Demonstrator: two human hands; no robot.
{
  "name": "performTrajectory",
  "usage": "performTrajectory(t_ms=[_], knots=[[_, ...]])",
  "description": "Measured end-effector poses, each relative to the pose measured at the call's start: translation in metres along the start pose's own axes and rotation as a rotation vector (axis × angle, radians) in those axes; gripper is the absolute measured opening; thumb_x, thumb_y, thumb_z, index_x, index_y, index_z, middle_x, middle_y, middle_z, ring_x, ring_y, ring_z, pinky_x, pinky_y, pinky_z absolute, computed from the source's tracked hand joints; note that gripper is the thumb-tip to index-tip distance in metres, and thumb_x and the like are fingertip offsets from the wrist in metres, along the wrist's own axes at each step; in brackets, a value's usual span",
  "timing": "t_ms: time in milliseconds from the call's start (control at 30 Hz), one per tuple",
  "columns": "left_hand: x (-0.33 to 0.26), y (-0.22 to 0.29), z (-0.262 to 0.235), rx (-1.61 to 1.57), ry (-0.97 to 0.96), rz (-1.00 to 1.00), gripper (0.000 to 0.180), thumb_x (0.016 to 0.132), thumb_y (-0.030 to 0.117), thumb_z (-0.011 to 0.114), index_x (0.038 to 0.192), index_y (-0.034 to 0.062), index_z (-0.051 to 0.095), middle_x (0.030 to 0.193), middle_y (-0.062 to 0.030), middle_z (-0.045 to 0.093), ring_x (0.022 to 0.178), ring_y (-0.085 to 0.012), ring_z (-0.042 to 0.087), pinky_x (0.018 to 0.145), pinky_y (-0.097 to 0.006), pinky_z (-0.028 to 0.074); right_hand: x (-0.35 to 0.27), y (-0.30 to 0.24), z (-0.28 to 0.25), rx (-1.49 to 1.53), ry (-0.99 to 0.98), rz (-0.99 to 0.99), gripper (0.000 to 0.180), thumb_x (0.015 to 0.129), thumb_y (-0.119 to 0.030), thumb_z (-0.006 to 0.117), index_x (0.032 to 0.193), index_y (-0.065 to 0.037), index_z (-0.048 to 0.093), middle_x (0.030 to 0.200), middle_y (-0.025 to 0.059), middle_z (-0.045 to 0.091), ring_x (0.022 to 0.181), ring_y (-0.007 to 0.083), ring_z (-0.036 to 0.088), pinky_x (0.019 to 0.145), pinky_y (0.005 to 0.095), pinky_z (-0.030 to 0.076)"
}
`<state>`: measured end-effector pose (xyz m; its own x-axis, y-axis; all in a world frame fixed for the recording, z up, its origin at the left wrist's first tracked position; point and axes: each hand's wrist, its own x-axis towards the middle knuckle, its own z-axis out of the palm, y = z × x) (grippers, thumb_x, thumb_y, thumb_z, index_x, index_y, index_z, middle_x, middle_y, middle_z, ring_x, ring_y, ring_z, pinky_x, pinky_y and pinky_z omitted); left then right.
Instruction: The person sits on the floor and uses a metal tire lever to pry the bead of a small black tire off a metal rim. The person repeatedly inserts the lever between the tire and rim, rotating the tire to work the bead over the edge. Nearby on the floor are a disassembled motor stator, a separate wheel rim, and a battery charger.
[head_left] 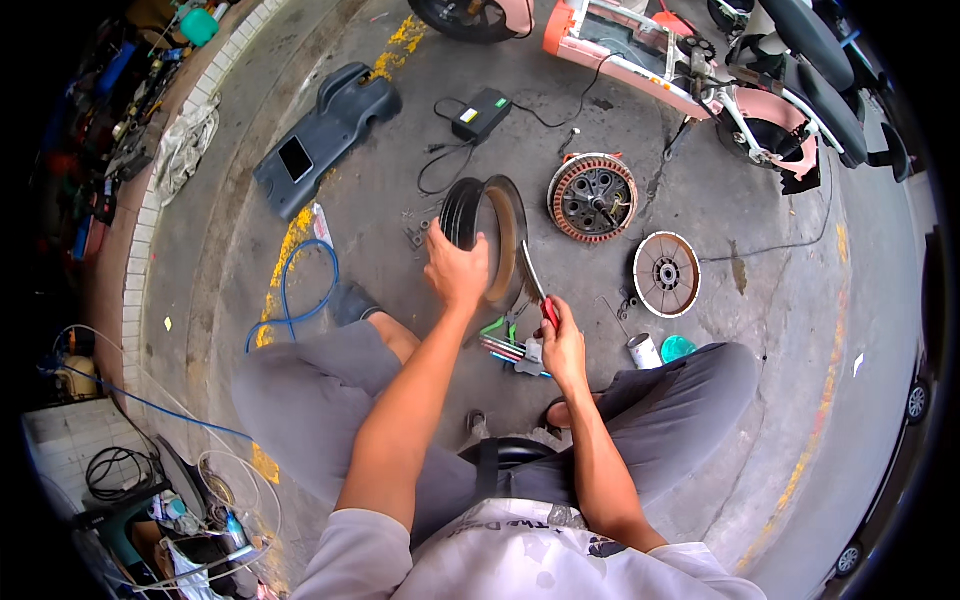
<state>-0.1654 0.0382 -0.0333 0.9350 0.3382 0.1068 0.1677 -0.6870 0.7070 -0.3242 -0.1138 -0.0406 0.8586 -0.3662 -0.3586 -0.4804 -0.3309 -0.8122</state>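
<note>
My left hand grips the side of a black wheel rim, held upright on edge above the floor, its brownish inner ring facing right. In my right hand is a red-handled tool with a long, slightly curved metal blade; its exact kind is unclear. The blade reaches up to the rim's right edge; whether they touch I cannot tell. Beyond the rim to the right lies a motor stator with copper windings. Nearer on the right, a round hub cover lies flat.
Green-handled pliers and pens lie between my knees. A white cup and teal dish stand by my right knee. A black charger, grey plastic cover and blue hose lie leftward. A pink scooter stands far right.
</note>
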Motion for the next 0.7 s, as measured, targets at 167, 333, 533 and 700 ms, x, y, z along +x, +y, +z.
performTrajectory(t_ms=[167,333,533,700], knots=[[-0.004,0.015,-0.004,-0.059,-0.061,-0.033,0.075,0.085,0.036,0.08,0.145,0.0022,0.05,0.134,-0.0227,0.066,0.123,-0.0465,0.064,0.102,-0.056,0.05,0.016,0.028,0.005,0.149,-0.005,0.046,0.045,0.111,-0.026,0.056,0.15,-0.004,0.058,0.107,0.0138,0.08,0.087,0.0228,0.079,0.084,0.0378,0.058],[-0.018,0.017,-0.021,-0.096,-0.154,-0.066,0.089,0.078,0.038,0.085,0.149,0.0012,0.047,0.134,-0.0288,0.067,0.122,-0.0493,0.066,0.104,-0.055,0.05,0.019,0.028,0.001,0.276,0.026,-0.041,0.046,0.116,-0.036,0.049,0.145,-0.003,0.064,0.096,0.008,0.076,0.065,0.0112,0.062,0.06,0.0278,0.049],[-0.024,0.005,-0.04,0.005,-0.116,-0.09,0.089,0.078,0.043,0.086,0.147,-0.002,0.054,0.125,-0.0301,0.072,0.12,-0.0482,0.068,0.106,-0.053,0.051,0.005,-0.005,-0.021,0.588,0.02,0.297,0.041,0.114,-0.039,0.053,0.131,-0.006,0.069,0.083,0.0043,0.07,0.049,0.0062,0.04,0.045,0.0261,0.031],[-0.024,0.014,-0.051,0.11,-0.205,0.029,0.085,0.085,0.042,0.08,0.151,-0.0014,0.05,0.148,-0.0268,0.06,0.126,-0.0483,0.064,0.106,-0.054,0.051,0.0,-0.009,-0.017,0.634,-0.081,0.347,0.045,0.11,-0.033,0.057,0.141,-0.001,0.059,0.08,0.0065,0.071,0.046,0.0066,0.042,0.044,0.0278,0.032]])
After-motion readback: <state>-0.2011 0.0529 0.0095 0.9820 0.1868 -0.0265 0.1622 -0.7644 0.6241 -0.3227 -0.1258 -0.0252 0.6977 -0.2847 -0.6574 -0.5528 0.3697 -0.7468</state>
